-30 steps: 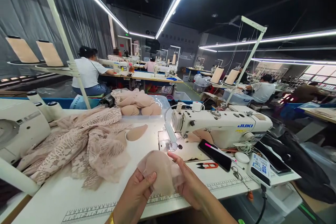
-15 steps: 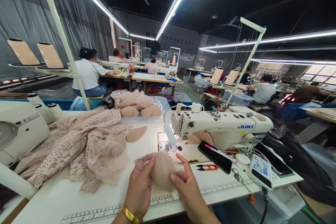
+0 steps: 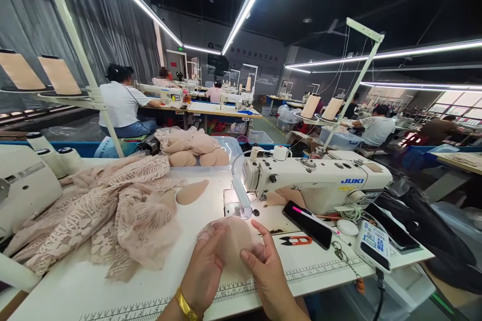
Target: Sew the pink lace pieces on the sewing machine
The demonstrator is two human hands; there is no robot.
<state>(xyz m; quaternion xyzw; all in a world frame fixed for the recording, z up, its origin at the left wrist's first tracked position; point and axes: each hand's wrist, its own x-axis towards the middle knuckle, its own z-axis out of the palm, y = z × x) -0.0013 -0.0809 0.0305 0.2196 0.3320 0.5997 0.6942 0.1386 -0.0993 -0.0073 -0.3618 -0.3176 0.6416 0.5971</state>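
Between my two hands is a beige bra cup (image 3: pixel 238 246) with a sheer edge, held above the front of the white sewing table. My left hand (image 3: pixel 206 261) grips its left side, thumb over the edge and slightly blurred. On the right side, my right hand (image 3: pixel 268 266) pinches the cup with the thumb in front, and its index finger points up. Just beyond the cup is the needle area of the JUKI sewing machine (image 3: pixel 316 175), lit by a small lamp. A flat beige cup piece (image 3: pixel 193 192) lies to the left of the machine.
Beige lace fabric (image 3: pixel 94 210) is heaped on the left. A clear bin (image 3: pixel 233 153) at the back holds more cups. Right of my hands lie orange thread snips (image 3: pixel 296 241), a phone (image 3: pixel 309 223), keys (image 3: pixel 341 251) and a white box (image 3: pixel 372 245). Co-workers sit at machines beyond.
My left thumb and fingers have shifted along the cup's left edge, and the cup has turned a little. My right hand keeps its pinch. The view has moved slightly.
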